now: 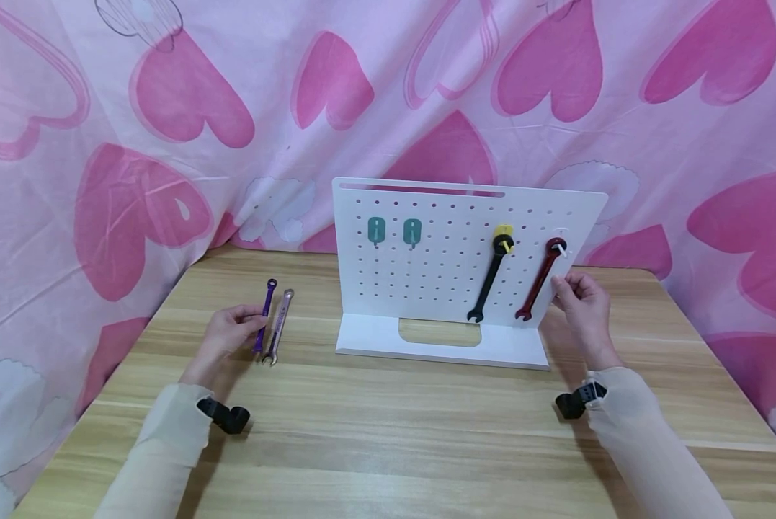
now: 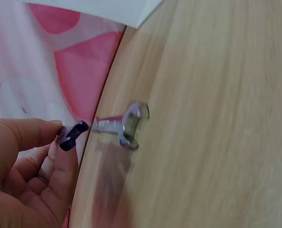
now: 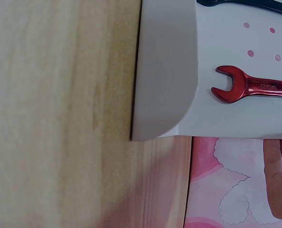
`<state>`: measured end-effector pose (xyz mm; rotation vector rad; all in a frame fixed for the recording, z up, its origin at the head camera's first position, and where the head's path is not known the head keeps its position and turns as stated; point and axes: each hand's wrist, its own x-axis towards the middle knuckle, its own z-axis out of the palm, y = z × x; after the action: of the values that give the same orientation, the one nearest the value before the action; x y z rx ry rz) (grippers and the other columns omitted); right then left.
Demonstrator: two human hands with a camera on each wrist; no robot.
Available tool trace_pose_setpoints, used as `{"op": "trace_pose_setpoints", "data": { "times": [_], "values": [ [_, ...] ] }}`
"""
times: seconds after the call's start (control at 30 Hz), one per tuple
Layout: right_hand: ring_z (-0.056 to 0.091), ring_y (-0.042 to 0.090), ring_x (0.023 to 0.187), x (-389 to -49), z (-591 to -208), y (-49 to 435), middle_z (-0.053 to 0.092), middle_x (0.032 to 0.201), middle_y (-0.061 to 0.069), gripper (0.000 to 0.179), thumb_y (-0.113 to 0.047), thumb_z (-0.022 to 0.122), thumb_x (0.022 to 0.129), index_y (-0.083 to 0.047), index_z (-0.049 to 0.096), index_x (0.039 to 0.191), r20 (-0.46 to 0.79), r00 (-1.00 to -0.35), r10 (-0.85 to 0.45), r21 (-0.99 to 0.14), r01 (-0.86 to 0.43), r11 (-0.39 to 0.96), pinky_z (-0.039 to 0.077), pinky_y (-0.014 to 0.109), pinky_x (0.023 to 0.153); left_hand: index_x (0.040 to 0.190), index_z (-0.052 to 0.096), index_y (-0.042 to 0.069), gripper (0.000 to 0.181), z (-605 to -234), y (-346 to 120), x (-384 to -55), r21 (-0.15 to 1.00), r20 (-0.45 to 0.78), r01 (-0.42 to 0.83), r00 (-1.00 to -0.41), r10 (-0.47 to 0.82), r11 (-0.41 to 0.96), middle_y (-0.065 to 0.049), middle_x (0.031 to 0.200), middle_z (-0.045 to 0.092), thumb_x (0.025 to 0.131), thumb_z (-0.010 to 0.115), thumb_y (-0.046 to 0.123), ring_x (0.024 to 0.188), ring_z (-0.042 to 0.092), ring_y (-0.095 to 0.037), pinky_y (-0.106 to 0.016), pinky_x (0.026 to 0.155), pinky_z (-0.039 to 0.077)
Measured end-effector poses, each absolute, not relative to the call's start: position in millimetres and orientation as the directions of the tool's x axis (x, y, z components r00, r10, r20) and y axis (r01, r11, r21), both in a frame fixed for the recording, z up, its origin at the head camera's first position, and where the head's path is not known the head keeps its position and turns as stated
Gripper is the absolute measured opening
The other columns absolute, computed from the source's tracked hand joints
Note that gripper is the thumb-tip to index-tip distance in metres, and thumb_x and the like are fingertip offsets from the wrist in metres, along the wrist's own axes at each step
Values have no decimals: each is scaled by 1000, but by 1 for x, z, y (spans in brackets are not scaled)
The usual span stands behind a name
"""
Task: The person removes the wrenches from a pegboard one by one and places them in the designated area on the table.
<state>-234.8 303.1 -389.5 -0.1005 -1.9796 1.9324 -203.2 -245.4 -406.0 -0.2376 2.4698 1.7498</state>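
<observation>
My left hand [image 1: 222,333] pinches a slim purple wrench [image 1: 270,292] between thumb and fingers, at the left of the table. Its dark open end [image 2: 73,136] sticks out past the fingertips in the left wrist view. Just right of it is a silver wrench [image 1: 281,321], its open end toward me. With the fingers of my right hand [image 1: 585,310] I grip the right edge of a white pegboard [image 1: 439,281]; part of that hand is cut off in the right wrist view. On the board hang a black wrench [image 1: 488,285] and a red wrench [image 3: 262,87].
Two green hooks [image 1: 376,230] on the board's upper left carry nothing. The black wrench hangs from a yellow hook [image 1: 507,246], the red one from a white hook [image 1: 561,250]. Behind the wooden table [image 1: 375,432] hangs a pink heart-patterned cloth [image 1: 193,94].
</observation>
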Motion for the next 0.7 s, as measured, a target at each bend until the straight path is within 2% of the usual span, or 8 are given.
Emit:
{"op": "trace_pose_setpoints", "data": {
  "times": [0.17,0.4,0.7],
  "values": [
    [61,1,76,-235,-390,303,60,79,-5,10,-15,61,91,-5,59,92,206,-931,301,-979,-200,50,53,15,69,126,48,-13,41,-408,-251,-206,903,-202,-219,-976,-85,371,2,89,66,93,57,9,69,58,2,-17,64,53],
    [61,1,75,-235,-389,302,60,78,-5,9,-17,62,90,-8,60,90,205,-928,312,-979,-199,51,53,15,69,123,53,-10,37,-411,-256,-210,855,-200,-233,-972,-120,463,6,83,63,92,58,10,67,54,2,-16,60,51],
    [61,1,75,-235,-390,302,60,78,-5,10,-17,63,89,-7,60,89,211,-925,317,-977,-206,48,53,15,69,118,58,-8,34,-415,-257,-212,801,-187,-235,-972,-143,551,0,84,65,91,60,12,66,53,0,-17,57,49]
  ]
}}
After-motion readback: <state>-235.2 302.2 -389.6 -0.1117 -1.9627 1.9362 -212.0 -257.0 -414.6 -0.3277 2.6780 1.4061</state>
